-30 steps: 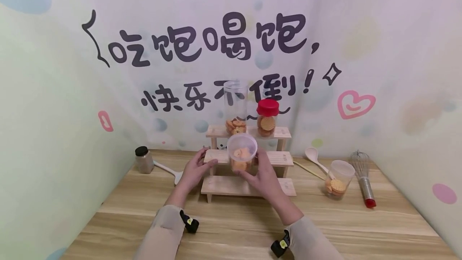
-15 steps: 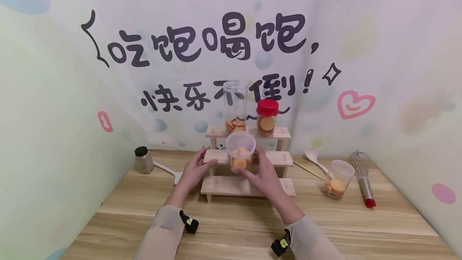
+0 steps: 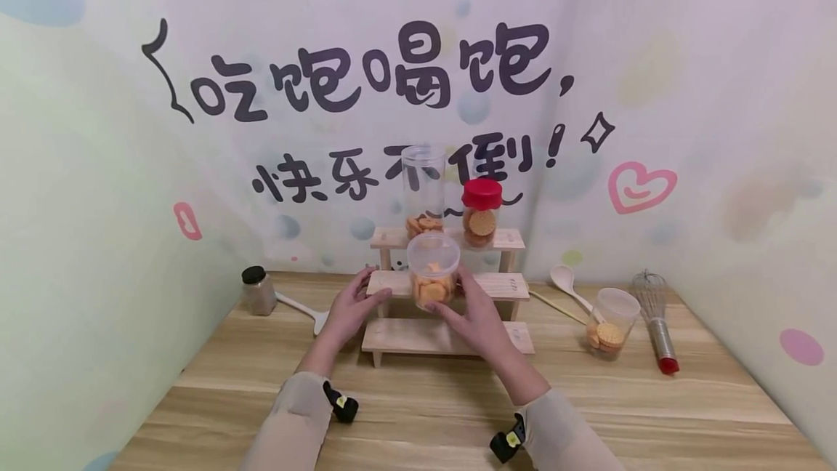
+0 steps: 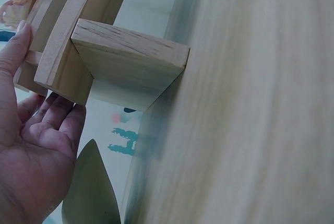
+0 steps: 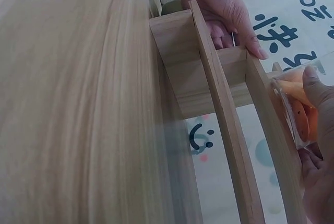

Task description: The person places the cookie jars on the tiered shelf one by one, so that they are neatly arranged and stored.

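Note:
A three-tier wooden stand [image 3: 415,338] is in the middle of the table. My left hand [image 3: 349,311] grips the left end of its middle tier, the thumb over the front and the fingers behind, as the left wrist view shows. With my right hand [image 3: 482,320] I hold a clear plastic jar [image 3: 434,267] of orange biscuits at the middle tier, thumb in front and fingers round its right side. In the right wrist view the jar [image 5: 295,112] overlaps the tier's edge. On the top tier stand a tall clear jar [image 3: 423,184] and a red-lidded jar [image 3: 482,195], both holding biscuits.
Right of the stand are a clear tub [image 3: 613,322] of biscuits, a white spoon [image 3: 564,279] and a whisk [image 3: 657,325] with a red handle tip. To the left stand a black-lidded jar [image 3: 259,293] and a white utensil [image 3: 301,305]. A printed curtain [image 3: 366,13] hangs behind.
The jar in my right hand has tipped back to a more upright pose and shifted slightly left. My left hand keeps its grip on the stand.

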The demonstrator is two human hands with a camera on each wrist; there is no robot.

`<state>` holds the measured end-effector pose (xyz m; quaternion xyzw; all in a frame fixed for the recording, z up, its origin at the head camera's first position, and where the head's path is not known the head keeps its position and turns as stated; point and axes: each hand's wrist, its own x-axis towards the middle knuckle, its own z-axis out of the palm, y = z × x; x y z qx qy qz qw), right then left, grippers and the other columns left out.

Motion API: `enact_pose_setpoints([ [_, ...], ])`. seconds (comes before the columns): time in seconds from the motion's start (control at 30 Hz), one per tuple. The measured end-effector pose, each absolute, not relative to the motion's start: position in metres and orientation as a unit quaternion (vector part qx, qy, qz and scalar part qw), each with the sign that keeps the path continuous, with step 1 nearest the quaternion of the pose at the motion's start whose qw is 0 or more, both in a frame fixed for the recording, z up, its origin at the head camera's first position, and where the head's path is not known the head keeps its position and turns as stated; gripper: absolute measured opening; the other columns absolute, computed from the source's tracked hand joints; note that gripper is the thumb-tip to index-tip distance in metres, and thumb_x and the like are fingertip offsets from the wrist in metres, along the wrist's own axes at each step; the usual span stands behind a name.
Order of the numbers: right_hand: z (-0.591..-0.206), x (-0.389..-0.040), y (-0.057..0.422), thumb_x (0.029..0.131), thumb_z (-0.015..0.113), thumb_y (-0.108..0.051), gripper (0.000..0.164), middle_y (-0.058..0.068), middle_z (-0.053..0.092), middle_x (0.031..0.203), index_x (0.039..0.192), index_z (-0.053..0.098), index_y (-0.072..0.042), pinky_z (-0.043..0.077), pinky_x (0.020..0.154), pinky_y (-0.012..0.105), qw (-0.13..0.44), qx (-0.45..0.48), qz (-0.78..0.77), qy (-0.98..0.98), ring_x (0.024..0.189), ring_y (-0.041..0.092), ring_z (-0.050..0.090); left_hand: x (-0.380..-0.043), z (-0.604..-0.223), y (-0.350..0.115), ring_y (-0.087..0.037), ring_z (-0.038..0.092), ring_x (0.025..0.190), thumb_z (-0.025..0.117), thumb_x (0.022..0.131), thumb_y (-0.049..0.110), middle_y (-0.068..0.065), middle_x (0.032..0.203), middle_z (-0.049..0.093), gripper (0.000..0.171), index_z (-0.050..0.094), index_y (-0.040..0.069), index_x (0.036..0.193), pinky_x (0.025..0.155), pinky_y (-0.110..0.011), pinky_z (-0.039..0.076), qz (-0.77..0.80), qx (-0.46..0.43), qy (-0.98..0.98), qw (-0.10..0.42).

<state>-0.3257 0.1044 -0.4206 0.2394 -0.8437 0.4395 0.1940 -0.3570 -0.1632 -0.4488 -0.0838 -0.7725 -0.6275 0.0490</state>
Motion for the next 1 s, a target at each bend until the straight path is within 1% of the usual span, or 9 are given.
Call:
enact_pose_setpoints([
  [0.17,-0.4230,-0.3261,0.1036,0.086,0.080,-0.039,0.077,0.004,0.053,0.137,0.149,0.042,-0.016,0.053,0.099,0.039,0.214,0.244,0.424,-0.846,0.121,0.020,0.057,-0.3562,-0.4491,-0.1630,-0.035,0.051,0.133,0.077,0.087,0.047,-0.014,0.155,0.041,0.085,0.038,0.014,0.155,0.107,-0.047,0.045,-0.627,-0.085,-0.773,0.050],
  [0.27,-0.4241,-0.3263,0.1033,0.085,0.081,-0.041,0.079,0.006,0.052,0.135,0.149,0.042,-0.015,0.053,0.098,0.040,0.223,0.242,0.415,-0.848,0.118,0.022,0.058,-0.3563,-0.4486,-0.1624,-0.035,0.051,0.133,0.077,0.088,0.046,-0.015,0.155,0.041,0.083,0.038,0.015,0.154,0.107,-0.047,0.045,-0.628,-0.087,-0.772,0.051],
  [0.4,-0.4246,-0.3267,0.1030,0.086,0.080,-0.042,0.079,0.005,0.052,0.134,0.149,0.042,-0.016,0.054,0.097,0.039,0.223,0.241,0.413,-0.850,0.117,0.021,0.058,-0.3577,-0.4491,-0.1625,-0.033,0.052,0.132,0.077,0.087,0.047,-0.013,0.154,0.042,0.082,0.039,0.017,0.154,0.107,-0.046,0.045,-0.626,-0.085,-0.774,0.051],
  [0.5,-0.4249,-0.3269,0.1027,0.086,0.080,-0.042,0.077,0.003,0.053,0.134,0.147,0.042,-0.014,0.053,0.099,0.037,0.217,0.240,0.426,-0.845,0.118,0.018,0.057,-0.3586,-0.4502,-0.1629,-0.033,0.052,0.132,0.077,0.088,0.047,-0.012,0.154,0.042,0.081,0.040,0.018,0.154,0.107,-0.046,0.045,-0.626,-0.086,-0.774,0.050],
  [0.7,-0.4239,-0.3259,0.1027,0.085,0.081,-0.041,0.070,0.001,0.056,0.128,0.138,0.046,-0.012,0.053,0.099,0.036,0.216,0.235,0.447,-0.836,0.117,0.016,0.059,-0.3599,-0.4509,-0.1632,-0.034,0.052,0.132,0.077,0.088,0.044,-0.014,0.153,0.043,0.082,0.039,0.015,0.154,0.108,-0.046,0.045,-0.628,-0.092,-0.771,0.053],
  [1.0,-0.4242,-0.3255,0.1028,0.087,0.080,-0.040,0.067,0.003,0.057,0.128,0.138,0.048,-0.011,0.052,0.100,0.037,0.209,0.220,0.441,-0.845,0.117,0.018,0.060,-0.3602,-0.4517,-0.1631,-0.033,0.054,0.131,0.077,0.088,0.043,-0.014,0.154,0.042,0.079,0.040,0.016,0.153,0.107,-0.045,0.046,-0.630,-0.092,-0.769,0.053],
])
